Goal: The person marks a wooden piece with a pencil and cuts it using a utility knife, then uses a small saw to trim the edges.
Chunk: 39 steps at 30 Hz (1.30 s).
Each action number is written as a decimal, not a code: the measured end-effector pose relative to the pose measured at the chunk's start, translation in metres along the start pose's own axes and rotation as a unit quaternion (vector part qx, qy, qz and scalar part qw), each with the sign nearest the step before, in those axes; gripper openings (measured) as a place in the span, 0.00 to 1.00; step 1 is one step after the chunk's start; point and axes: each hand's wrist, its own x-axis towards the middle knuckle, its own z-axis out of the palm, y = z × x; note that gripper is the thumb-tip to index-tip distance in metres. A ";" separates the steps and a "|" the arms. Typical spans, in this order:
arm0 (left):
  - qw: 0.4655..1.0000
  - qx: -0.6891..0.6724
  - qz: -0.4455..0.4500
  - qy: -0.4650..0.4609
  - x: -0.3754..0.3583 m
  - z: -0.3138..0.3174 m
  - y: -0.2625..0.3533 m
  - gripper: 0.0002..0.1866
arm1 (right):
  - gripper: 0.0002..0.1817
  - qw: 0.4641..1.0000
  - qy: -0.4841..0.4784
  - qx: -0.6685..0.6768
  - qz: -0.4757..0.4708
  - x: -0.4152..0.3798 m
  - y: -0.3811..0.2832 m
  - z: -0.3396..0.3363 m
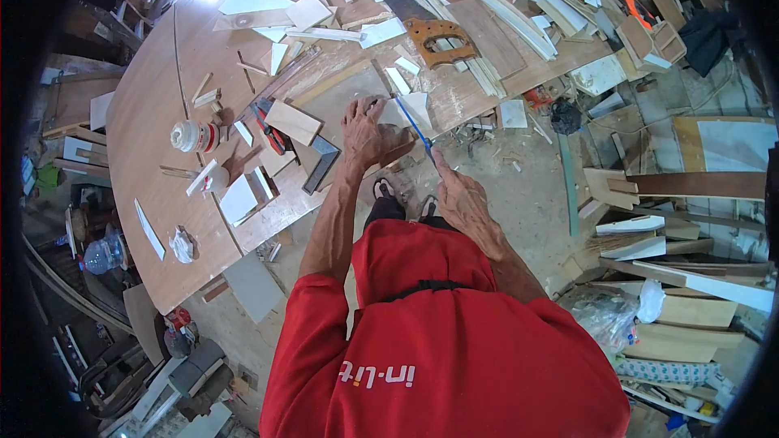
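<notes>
My right hand [464,204] is closed around the handle end of a thin blue hand tool [416,125], which looks like a slim hacksaw. The tool points away from me, its far part crossing a small white-faced board piece [415,105] at the table's edge. On the left of it, my left hand [363,131] is bent over a brown wood piece [395,148] at the same edge, fingers pointing forward. What lies under its palm is hidden. Near that hand are a dark angled square [323,164], a pale wood block [294,122] and red-handled pliers [270,128].
A large wooden table [154,211] curves ahead and left. On it lie a wood-handled saw [442,40], a glue jar [193,137], a crumpled white lump [182,245] and many offcuts. Stacked boards [682,276] and a plastic bag [604,316] crowd the right floor.
</notes>
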 end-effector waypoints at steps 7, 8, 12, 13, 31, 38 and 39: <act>0.999 0.037 0.000 -0.013 0.005 0.005 -0.007 0.35 | 0.38 1.000 -0.003 -0.015 0.011 0.003 -0.004 0.004; 0.999 0.031 0.001 -0.007 0.004 0.005 -0.007 0.34 | 0.38 0.999 -0.012 -0.028 0.021 0.003 -0.007 0.004; 1.000 0.020 -0.007 -0.012 0.006 0.000 -0.004 0.33 | 0.39 0.997 -0.019 -0.072 0.033 0.007 -0.018 0.011; 1.000 0.018 -0.007 -0.012 0.006 -0.002 -0.004 0.33 | 0.40 0.995 -0.030 -0.081 0.053 0.008 -0.020 0.012; 0.999 -0.006 0.048 -0.010 0.018 0.000 -0.015 0.34 | 0.43 0.990 0.002 -0.125 0.073 0.005 -0.034 0.011; 0.992 0.016 -0.079 -0.101 0.033 -0.019 0.001 0.33 | 0.45 0.995 0.020 -0.079 0.058 -0.004 -0.025 0.024; 0.991 0.008 -0.096 -0.091 0.035 -0.018 0.001 0.30 | 0.45 0.995 0.018 -0.079 0.055 -0.005 -0.020 0.027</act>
